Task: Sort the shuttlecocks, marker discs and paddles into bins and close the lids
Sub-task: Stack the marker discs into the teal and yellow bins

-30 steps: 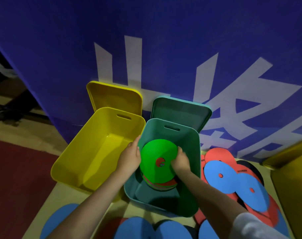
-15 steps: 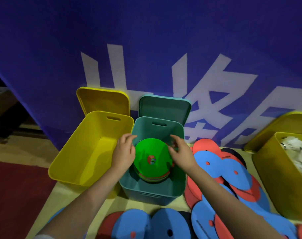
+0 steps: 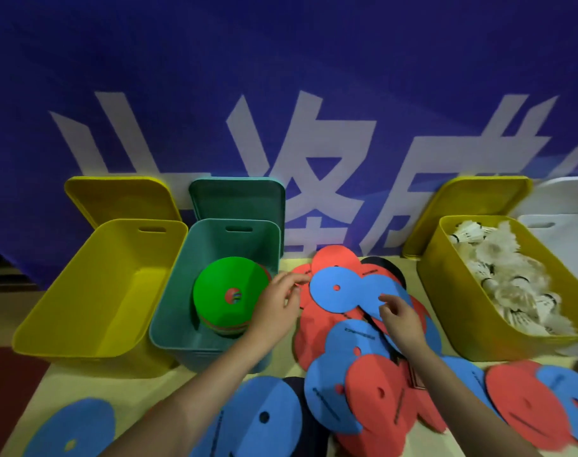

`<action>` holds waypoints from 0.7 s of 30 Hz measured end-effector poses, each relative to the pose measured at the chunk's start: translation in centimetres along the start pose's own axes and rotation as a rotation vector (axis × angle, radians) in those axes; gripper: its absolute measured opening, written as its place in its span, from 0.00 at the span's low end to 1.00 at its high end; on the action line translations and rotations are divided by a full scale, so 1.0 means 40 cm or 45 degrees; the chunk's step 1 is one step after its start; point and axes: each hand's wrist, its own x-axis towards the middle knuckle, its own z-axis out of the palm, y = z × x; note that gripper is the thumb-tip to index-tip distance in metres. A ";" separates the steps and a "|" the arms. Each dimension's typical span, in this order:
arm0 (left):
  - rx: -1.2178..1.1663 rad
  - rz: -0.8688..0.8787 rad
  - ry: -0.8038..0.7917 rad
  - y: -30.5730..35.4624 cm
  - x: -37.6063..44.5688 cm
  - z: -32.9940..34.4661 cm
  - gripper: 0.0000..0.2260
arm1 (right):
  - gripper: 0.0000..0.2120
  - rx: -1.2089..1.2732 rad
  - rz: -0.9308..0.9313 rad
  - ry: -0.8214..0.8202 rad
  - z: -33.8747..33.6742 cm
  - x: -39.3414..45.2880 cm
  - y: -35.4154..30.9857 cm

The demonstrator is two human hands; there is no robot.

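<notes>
Green marker discs [image 3: 230,293] fill the teal bin [image 3: 211,344] (shuttlecocks [image 3: 505,278] yonder); both grips, left hand [image 3: 276,303] and right hand [image 3: 403,321], loose, empty.

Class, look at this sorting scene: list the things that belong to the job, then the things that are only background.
Part of the job:
- left yellow bin
- green bin with marker discs
- paddles
- right yellow bin of shuttlecocks
- lids

Just background:
- blue banner
- red floor mat
</notes>
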 end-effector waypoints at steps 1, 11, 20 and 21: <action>-0.019 -0.028 -0.053 0.000 -0.013 0.039 0.14 | 0.12 -0.041 0.014 -0.043 -0.008 -0.004 0.031; 0.673 -0.671 -0.569 -0.166 -0.164 0.303 0.22 | 0.45 -0.772 -0.167 -0.602 0.022 -0.090 0.260; 0.771 -0.913 -0.384 -0.183 -0.220 0.384 0.24 | 0.48 -0.963 -0.260 -0.567 0.043 -0.114 0.311; 0.732 -0.899 -0.350 -0.177 -0.217 0.382 0.23 | 0.47 -0.968 -0.300 -0.532 0.040 -0.109 0.308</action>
